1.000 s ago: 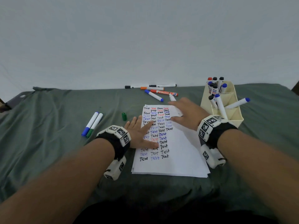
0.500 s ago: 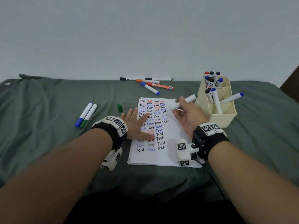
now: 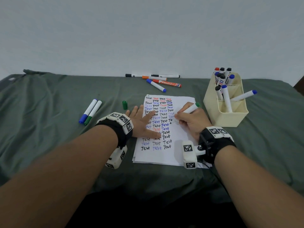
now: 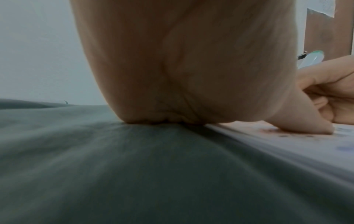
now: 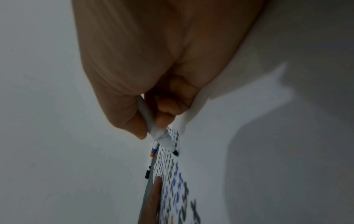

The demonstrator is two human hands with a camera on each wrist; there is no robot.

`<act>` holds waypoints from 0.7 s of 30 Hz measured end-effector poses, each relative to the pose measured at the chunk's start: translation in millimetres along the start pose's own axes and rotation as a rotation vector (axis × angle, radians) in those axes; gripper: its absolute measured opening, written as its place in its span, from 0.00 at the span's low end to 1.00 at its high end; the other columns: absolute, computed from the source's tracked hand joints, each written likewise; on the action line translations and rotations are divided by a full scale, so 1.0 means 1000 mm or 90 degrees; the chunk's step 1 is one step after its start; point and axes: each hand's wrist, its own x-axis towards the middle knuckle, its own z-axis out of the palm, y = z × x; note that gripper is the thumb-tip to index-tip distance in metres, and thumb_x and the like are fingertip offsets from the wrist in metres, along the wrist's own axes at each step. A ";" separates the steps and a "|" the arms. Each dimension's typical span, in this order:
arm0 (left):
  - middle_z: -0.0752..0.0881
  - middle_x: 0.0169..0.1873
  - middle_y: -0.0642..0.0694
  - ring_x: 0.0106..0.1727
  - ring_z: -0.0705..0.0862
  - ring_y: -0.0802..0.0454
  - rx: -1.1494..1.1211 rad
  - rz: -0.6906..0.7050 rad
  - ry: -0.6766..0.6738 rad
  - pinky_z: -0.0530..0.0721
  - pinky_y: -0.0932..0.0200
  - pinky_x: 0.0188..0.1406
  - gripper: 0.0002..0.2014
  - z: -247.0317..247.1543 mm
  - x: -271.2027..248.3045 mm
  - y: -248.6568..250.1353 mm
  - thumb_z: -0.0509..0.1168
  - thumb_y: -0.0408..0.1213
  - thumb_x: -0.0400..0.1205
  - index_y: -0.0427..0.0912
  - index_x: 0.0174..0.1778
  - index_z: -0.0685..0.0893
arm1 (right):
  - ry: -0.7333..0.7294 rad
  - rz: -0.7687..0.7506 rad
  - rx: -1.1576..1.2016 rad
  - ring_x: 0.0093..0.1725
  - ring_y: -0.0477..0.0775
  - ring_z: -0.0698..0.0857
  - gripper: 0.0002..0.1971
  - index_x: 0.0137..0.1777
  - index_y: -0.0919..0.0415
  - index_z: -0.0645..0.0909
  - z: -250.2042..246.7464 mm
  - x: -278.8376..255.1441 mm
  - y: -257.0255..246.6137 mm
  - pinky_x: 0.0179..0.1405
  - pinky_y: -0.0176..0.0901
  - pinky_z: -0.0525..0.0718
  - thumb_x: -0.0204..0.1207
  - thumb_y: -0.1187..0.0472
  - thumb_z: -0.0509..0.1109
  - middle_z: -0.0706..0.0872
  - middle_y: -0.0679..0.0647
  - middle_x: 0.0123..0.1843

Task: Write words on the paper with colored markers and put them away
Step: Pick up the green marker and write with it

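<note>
The right hand [image 3: 192, 122] has its fingers clamped on a green marker [image 3: 190, 109], tip at the paper [image 3: 179, 145] beside the rows of "Test". The left hand [image 3: 141, 124] lies flat, fingers spread, on the paper's left edge.

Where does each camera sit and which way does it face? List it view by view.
Head: worn on the head, looking forward and down at the paper; both forearms, left hand and right hand show.
Left wrist: low on the green cloth, looking along the left palm pressing the paper's edge.
Right wrist: under the right hand, looking along fingers gripping the green marker.
Shared: paper, marker and both hands appear in all three.
</note>
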 end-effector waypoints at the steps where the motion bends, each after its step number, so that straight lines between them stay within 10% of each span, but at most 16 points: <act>1: 0.30 0.85 0.44 0.86 0.32 0.40 -0.002 -0.001 0.000 0.36 0.36 0.83 0.61 0.000 0.000 0.000 0.49 0.90 0.56 0.68 0.82 0.32 | 0.000 -0.003 -0.010 0.26 0.51 0.81 0.10 0.28 0.52 0.83 0.000 0.000 0.000 0.26 0.39 0.78 0.62 0.66 0.80 0.84 0.54 0.25; 21: 0.30 0.85 0.45 0.86 0.32 0.42 -0.006 -0.005 -0.002 0.37 0.36 0.82 0.66 0.001 0.003 0.000 0.43 0.93 0.47 0.70 0.80 0.31 | 0.012 -0.040 -0.072 0.26 0.45 0.81 0.16 0.27 0.48 0.82 -0.001 -0.001 0.000 0.25 0.35 0.79 0.67 0.69 0.77 0.83 0.48 0.24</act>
